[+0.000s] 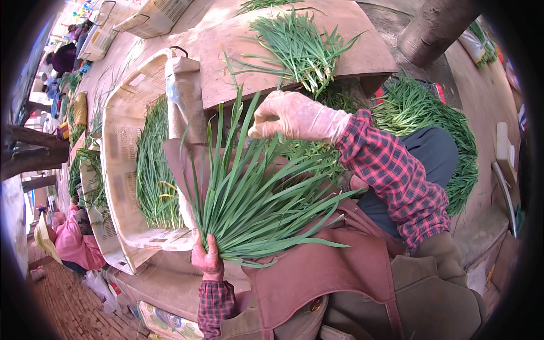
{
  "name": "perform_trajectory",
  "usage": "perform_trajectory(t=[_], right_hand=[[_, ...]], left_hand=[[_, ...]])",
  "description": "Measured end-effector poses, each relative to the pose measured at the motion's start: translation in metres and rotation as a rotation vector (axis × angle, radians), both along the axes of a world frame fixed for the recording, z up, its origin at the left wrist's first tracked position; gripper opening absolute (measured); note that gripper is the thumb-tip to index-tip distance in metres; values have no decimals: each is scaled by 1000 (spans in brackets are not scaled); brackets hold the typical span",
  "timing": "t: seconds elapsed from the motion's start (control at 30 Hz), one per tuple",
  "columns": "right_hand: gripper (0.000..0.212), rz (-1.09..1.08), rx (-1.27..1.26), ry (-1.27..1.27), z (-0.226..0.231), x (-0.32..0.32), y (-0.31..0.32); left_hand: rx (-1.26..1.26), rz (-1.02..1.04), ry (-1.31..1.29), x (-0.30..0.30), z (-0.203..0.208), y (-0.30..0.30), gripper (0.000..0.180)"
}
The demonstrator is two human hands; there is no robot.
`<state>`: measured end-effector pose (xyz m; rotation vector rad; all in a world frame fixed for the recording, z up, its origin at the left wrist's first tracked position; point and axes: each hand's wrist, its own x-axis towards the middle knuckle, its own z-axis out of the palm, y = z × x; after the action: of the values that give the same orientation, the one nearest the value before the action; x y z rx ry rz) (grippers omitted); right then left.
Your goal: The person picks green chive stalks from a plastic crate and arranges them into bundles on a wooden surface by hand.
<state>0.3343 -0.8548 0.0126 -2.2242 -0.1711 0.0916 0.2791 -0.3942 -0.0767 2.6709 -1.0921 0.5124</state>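
My bare left hand (207, 260) grips a bunch of garlic chives (260, 207) at its gathered end, thumb up, over my lap. The long green blades fan out up and to the right across my brown apron (323, 263). Above the fan, my right hand (300, 116) wears a pale glove, its fingers curled in toward the thumb. Whether anything thin is pinched there is too small to tell. Just beyond that hand, a loose pile of chives (297, 48) lies on a low wooden board (226, 42), pale stem ends toward me.
A cream plastic crate (122, 153) on my left holds chives laid lengthwise. More chives (430, 124) are heaped on the ground by my right knee, near a wooden post (433, 31). Other crates (153, 17) stand far left, and a person in pink (79, 241) sits at left.
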Motion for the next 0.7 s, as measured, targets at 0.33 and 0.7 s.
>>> perform_trajectory(t=[0.33,0.7], right_hand=[[29,-588,463,-77,-29,-17,12],[31,-206,743,140,-16,11,32]], left_hand=[[-68,89,120,-2,5,-4,36],[-69,54,72,3,16,-12,37]])
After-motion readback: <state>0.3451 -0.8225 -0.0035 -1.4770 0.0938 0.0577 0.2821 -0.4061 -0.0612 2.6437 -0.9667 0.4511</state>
